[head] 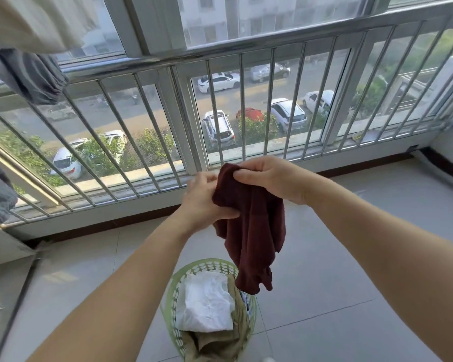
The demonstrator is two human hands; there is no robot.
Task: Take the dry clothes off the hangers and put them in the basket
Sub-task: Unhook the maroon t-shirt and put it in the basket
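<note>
While gripped by left hand (pixel 203 202) and right hand (pixel 272 178): maroon garment (pixel 251 231) above part-filled basket (pixel 171 291); grey clothes (pixel 29 74) still hanging.

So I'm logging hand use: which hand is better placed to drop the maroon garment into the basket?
Right hand: it pinches the maroon garment at the top, hanging over the green basket. The left hand only grips its side.

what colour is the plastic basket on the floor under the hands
Light green, a perforated plastic laundry basket with round holes along its rim; the head view shows it.
</note>
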